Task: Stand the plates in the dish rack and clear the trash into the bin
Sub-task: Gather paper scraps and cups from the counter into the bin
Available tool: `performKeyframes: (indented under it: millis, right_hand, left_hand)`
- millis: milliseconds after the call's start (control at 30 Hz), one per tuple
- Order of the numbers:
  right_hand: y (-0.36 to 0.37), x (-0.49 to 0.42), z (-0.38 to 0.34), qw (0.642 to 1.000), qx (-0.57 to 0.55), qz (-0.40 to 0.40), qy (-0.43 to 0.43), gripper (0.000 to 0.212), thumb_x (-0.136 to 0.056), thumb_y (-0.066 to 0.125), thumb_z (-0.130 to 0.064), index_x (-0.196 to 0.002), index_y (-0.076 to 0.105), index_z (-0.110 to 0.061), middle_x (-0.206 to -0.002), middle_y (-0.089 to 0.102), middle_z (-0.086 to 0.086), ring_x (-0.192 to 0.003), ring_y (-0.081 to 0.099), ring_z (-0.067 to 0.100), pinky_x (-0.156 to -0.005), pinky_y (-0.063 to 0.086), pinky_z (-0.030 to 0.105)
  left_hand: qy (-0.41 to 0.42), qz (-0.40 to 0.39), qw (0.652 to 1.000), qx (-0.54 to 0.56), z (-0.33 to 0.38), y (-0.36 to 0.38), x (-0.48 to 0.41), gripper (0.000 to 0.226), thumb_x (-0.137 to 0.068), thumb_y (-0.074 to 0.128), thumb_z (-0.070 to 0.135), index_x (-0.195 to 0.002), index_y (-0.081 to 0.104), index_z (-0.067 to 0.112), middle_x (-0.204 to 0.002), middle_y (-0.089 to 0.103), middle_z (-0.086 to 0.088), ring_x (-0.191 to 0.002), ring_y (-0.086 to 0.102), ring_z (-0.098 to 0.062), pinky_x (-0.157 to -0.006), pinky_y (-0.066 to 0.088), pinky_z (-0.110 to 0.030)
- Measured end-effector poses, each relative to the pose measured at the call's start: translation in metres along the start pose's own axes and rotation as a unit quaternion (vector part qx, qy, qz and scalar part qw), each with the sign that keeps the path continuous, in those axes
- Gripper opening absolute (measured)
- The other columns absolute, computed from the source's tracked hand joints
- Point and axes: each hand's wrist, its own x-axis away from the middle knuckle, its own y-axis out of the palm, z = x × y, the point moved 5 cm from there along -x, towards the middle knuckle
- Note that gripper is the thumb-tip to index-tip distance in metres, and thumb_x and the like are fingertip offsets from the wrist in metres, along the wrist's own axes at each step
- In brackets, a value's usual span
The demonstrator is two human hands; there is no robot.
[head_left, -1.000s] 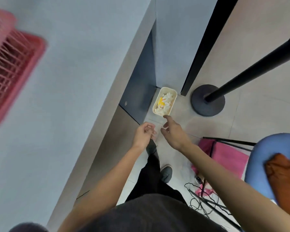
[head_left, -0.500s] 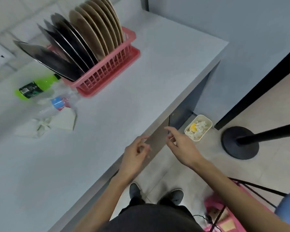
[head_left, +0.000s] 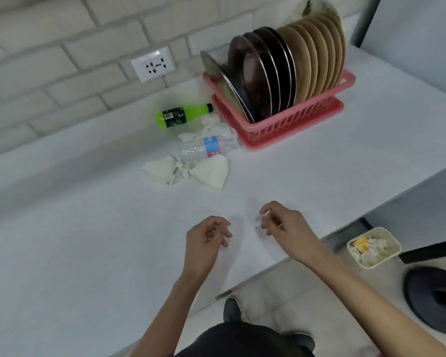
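Pink plastic dish rack (head_left: 294,124): stood at the back of the white countertop (head_left: 88,240), filled with upright dark metal-rimmed plates (head_left: 265,78) and tan round plates (head_left: 317,60).
Trash: green plastic bottle (head_left: 180,115) lay on its side just left of the rack; clear crushed water bottle (head_left: 206,149) and crumpled white napkins (head_left: 211,171) lay near it.
Bin: small beige rectangular bin (head_left: 389,238) sat on the floor past the counter's edge, holding white scraps, possibly paper.
Left hand (head_left: 206,238): hovered over the countertop, fingers loosely curled, holding nothing.
Right hand (head_left: 286,228): hovered beside it, apart, fingers loosely curled, holding nothing.
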Motion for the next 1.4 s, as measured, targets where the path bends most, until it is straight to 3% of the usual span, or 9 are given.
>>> performKeyframes:
  millis: [100,233,367,533,700,867,1100,1233,1400]
  right_hand:
    - [0.024,-0.02,-0.02,1.0,-0.007,-0.015,-0.009,0.02,-0.098,0.051,-0.021,-0.117,0.054,-0.027,-0.086,0.067,-0.004,-0.074,0.066,0.016,-0.073,0.054,0.03]
    - [0.049,-0.045,-0.043,1.0,0.016,-0.023,-0.012,0.014,-0.096,0.054,-0.014,-0.085,0.059,-0.021,-0.077,0.066,-0.003,-0.07,0.064,0.018,-0.069,0.055,0.036]
    - [0.072,-0.064,-0.058,0.999,0.031,-0.042,-0.004,0.017,-0.094,0.055,-0.012,-0.079,0.059,-0.019,-0.073,0.065,-0.002,-0.07,0.064,0.019,-0.067,0.052,0.032]
    - [0.088,-0.08,-0.068,0.997,0.043,-0.057,0.004,0.019,-0.091,0.055,-0.009,-0.078,0.059,-0.021,-0.073,0.065,-0.002,-0.069,0.064,0.02,-0.066,0.052,0.033]
    - [0.092,-0.092,-0.07,0.997,0.045,-0.06,0.011,0.013,-0.091,0.054,-0.01,-0.082,0.061,-0.015,-0.075,0.066,0.001,-0.069,0.063,0.023,-0.071,0.054,0.041]
    - [0.092,-0.106,-0.072,0.997,0.054,-0.057,0.005,0.011,-0.09,0.054,-0.01,-0.084,0.062,-0.016,-0.074,0.067,0.006,-0.067,0.063,0.025,-0.071,0.055,0.044]
    - [0.088,-0.157,-0.101,0.991,0.122,-0.002,-0.051,0.008,-0.089,0.059,-0.01,-0.095,0.064,-0.011,-0.079,0.067,0.003,-0.066,0.056,0.015,-0.068,0.049,0.033]
    - [0.101,-0.195,-0.12,0.946,0.307,0.013,-0.102,0.025,-0.092,0.054,-0.019,-0.112,0.063,-0.007,-0.104,0.061,0.009,-0.093,0.057,0.026,-0.08,0.045,0.035]
    - [0.136,-0.224,-0.125,0.863,0.489,-0.017,-0.123,0.022,-0.093,0.05,-0.016,-0.11,0.06,-0.007,-0.114,0.057,0.014,-0.109,0.05,0.031,-0.088,0.04,0.039]
  left_hand:
    - [-0.001,0.017,1.0,0.013,-0.007,-0.035,-0.016,0.014,-0.096,0.058,0.009,-0.096,0.071,0.016,-0.074,0.071,-0.005,-0.062,0.066,-0.022,-0.057,0.046,-0.015]
    - [0.012,0.032,0.999,-0.012,-0.013,-0.074,-0.043,0.018,-0.093,0.06,0.002,-0.087,0.073,0.013,-0.073,0.071,-0.003,-0.059,0.065,-0.02,-0.056,0.047,-0.015]
    - [0.057,0.064,0.992,-0.092,-0.012,-0.107,-0.088,0.017,-0.09,0.065,0.005,-0.09,0.071,0.021,-0.086,0.072,0.009,-0.056,0.065,-0.015,-0.059,0.05,-0.017]
    - [0.113,0.033,0.94,-0.319,-0.013,-0.123,-0.156,0.032,-0.084,0.068,0.014,-0.116,0.068,0.022,-0.123,0.064,0.006,-0.095,0.064,-0.021,-0.076,0.046,-0.031]
    - [0.079,-0.04,0.891,-0.445,-0.024,-0.118,-0.192,0.035,-0.084,0.066,0.016,-0.118,0.067,0.023,-0.112,0.067,-0.001,-0.101,0.063,-0.027,-0.075,0.048,-0.033]
    - [0.085,-0.049,0.897,-0.431,-0.03,-0.115,-0.184,0.022,-0.085,0.059,0.014,-0.099,0.074,0.025,-0.101,0.07,0.002,-0.089,0.065,-0.025,-0.065,0.04,-0.028]
    - [0.111,-0.022,0.949,-0.295,-0.045,-0.131,-0.149,0.022,-0.094,0.05,0.014,-0.102,0.07,0.018,-0.093,0.059,0.002,-0.075,0.055,-0.02,-0.066,0.046,-0.033]
    - [0.101,-0.034,0.944,-0.312,-0.066,-0.132,-0.132,0.025,-0.092,0.041,0.032,-0.094,0.062,0.021,-0.092,0.051,0.01,-0.073,0.052,-0.012,-0.062,0.039,-0.029]
    - [0.103,-0.032,0.948,-0.3,-0.083,-0.127,-0.125,0.02,-0.087,0.067,0.039,-0.084,0.055,0.024,-0.099,0.047,0.017,-0.073,0.049,-0.005,-0.059,0.042,-0.026]
